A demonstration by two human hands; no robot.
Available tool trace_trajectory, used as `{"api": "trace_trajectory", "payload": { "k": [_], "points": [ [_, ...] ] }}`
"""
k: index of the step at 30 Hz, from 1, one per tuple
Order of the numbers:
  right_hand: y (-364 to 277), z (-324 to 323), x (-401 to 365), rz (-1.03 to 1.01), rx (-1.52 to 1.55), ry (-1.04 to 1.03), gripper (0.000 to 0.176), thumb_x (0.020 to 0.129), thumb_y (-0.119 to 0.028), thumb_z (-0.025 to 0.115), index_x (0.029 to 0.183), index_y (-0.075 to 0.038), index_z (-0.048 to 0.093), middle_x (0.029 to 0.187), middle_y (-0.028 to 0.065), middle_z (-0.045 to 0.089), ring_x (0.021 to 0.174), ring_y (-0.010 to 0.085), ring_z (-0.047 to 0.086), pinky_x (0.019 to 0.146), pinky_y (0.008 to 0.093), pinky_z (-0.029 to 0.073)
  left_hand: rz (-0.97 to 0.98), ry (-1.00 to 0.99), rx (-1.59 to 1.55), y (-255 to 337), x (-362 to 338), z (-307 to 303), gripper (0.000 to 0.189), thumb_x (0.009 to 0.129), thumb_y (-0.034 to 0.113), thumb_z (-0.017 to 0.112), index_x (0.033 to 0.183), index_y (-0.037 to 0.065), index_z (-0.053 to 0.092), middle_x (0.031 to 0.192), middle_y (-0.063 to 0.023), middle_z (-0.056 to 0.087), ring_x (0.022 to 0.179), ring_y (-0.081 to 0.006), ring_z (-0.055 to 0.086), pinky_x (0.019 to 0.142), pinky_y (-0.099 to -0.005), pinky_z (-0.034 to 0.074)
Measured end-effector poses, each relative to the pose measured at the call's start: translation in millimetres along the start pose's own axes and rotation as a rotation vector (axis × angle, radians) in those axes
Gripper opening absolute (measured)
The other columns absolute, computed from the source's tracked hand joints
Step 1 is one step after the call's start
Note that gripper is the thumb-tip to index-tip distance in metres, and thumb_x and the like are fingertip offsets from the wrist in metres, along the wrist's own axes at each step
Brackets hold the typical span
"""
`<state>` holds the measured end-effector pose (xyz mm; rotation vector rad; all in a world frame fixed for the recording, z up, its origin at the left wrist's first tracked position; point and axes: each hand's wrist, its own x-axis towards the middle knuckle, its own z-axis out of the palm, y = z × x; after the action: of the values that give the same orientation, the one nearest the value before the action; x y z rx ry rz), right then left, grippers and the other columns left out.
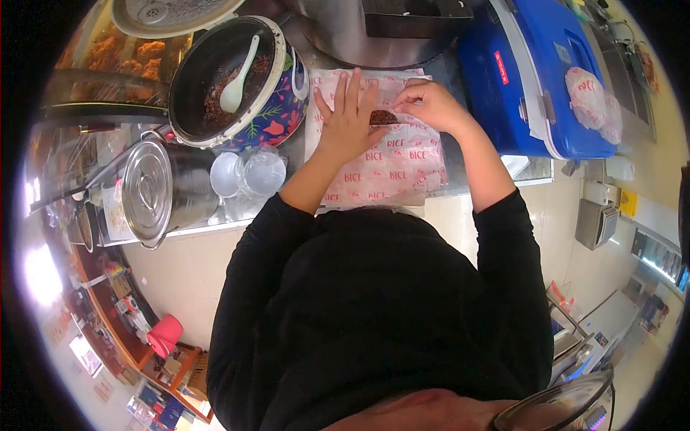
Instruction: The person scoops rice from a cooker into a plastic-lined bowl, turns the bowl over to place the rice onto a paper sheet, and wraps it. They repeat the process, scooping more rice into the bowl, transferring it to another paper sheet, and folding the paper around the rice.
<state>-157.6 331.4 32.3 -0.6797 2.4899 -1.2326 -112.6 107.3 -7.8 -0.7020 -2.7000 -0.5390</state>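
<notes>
My left hand (pixel 346 121) lies with its fingers spread on a stack of white wrapping paper (pixel 394 174) printed with red "RICE" lettering. Just to the right of it, a small mound of dark brown, grainy food (pixel 382 117) shows on the paper, partly covered. From the right side, my right hand (pixel 435 108) reaches in with thumb and fingertips pinched on the wrapping paper beside the mound. Left of the paper stands a floral-patterned pot (pixel 285 108) holding similar dark grains, with a white spoon (pixel 233 92) resting inside.
A blue cooler box (pixel 496 93) with a plastic bag (pixel 586 90) on its lid stands at the right. Clear plastic cups (pixel 264 172) and a lidded steel pot (pixel 149 188) are at the left. A black tray (pixel 413 25) sits at the back.
</notes>
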Motion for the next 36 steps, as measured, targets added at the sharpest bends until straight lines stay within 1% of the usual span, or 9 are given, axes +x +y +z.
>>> {"api": "trace_trajectory", "payload": {
  "k": [4,7,10,13,16,19,22,27,36],
  "points": [
    [-3.2,0.8,-19.0,-0.297,-0.147,0.148,0.031,0.085,-0.008,0.07,0.114,-0.006,0.06,0.106,0.0118,0.062,0.084,0.0259,0.064,0.079,0.0348,0.051,-0.016,-0.04,0.025,-0.5,6.7,-7.8,0.106,0.063,0.056,0.081,0.149,0.013,0.033,0.157,-0.0177,0.022,0.146,-0.0373,0.017,0.105,-0.074,-0.002],
    [-18.4,8.1,-17.2,0.129,0.135,0.23,0.025,0.087,-0.014,0.068,0.111,-0.009,0.066,0.107,0.0128,0.06,0.09,0.0296,0.064,0.082,0.0387,0.051,-0.022,-0.064,0.032,0.2,7.5,-8.9,0.107,0.063,0.056,0.081,0.148,0.012,0.033,0.157,-0.0175,0.023,0.146,-0.0362,0.017,0.105,-0.0751,0.0],
    [27.1,27.3,9.3,0.196,-0.333,0.491,0.024,0.089,-0.022,0.065,0.11,-0.01,0.068,0.112,0.0129,0.06,0.092,0.0293,0.065,0.081,0.0397,0.052,-0.096,-0.09,-0.012,1.2,6.6,-3.9,0.106,0.064,0.055,0.08,0.149,0.012,0.032,0.157,-0.0177,0.023,0.147,-0.0362,0.017,0.104,-0.0765,0.002],
    [45.4,32.3,21.7,0.435,-0.532,0.361,0.029,0.09,-0.03,0.064,0.111,-0.011,0.068,0.114,0.0131,0.06,0.093,0.0285,0.065,0.081,0.0405,0.052,-0.194,-0.105,-0.026,1.0,2.7,-1.6,0.111,0.064,0.057,0.08,0.15,0.01,0.027,0.157,-0.0185,0.022,0.146,-0.0376,0.016,0.104,-0.0764,0.002],
    [42.0,33.7,23.4,0.389,-0.366,0.362,0.02,0.086,-0.02,0.067,0.106,-0.015,0.069,0.115,0.0168,0.06,0.095,0.0345,0.066,0.081,0.0459,0.053,-0.274,-0.102,-0.032,-0.6,-1.9,1.9,0.116,0.064,0.058,0.08,0.151,0.008,0.023,0.157,-0.02,0.02,0.146,-0.0391,0.016,0.105,-0.0757,0.002],
    [50.9,40.6,22.1,-0.081,-0.236,0.733,0.011,0.082,-0.008,0.069,0.092,-0.01,0.068,0.102,0.0097,0.064,0.089,0.0274,0.067,0.08,0.0364,0.052,-0.262,-0.047,-0.03,-2.7,-5.7,5.9,0.118,0.064,0.058,0.08,0.152,0.007,0.02,0.157,-0.0211,0.019,0.146,-0.0403,0.017,0.105,-0.0737,0.006],
    [32.7,23.2,12.6,0.171,0.599,0.353,0.014,0.077,0.002,0.069,0.085,-0.008,0.065,0.097,0.0092,0.066,0.09,0.0274,0.067,0.079,0.0335,0.051,-0.181,0.029,-0.043,-2.1,-2.5,2.6,0.117,0.063,0.057,0.081,0.151,0.007,0.023,0.157,-0.0216,0.019,0.145,-0.0406,0.018,0.106,-0.0714,0.009],
    [-10.4,-7.0,-27.2,-0.06,-0.008,0.051,0.025,0.076,0.004,0.062,0.096,-0.009,0.067,0.097,0.0081,0.068,0.09,0.0283,0.066,0.078,0.036,0.052,-0.073,0.039,0.066,5.0,4.5,-14.0,0.104,0.061,0.052,0.083,0.147,0.015,0.037,0.156,-0.0184,0.025,0.145,-0.037,0.021,0.107,-0.0693,0.01],
    [1.9,18.7,-74.4,-0.362,-0.531,0.028,0.026,0.072,-0.002,0.062,0.095,-0.011,0.071,0.103,0.0055,0.068,0.104,0.0275,0.063,0.095,0.04,0.049,0.115,0.088,0.178,10.6,-15.0,-15.1,0.038,0.065,0.03,0.076,0.101,0.02,0.07,0.102,0.0054,0.063,0.111,-0.0185,0.057,0.104,-0.0611,0.024]
  ]
}}
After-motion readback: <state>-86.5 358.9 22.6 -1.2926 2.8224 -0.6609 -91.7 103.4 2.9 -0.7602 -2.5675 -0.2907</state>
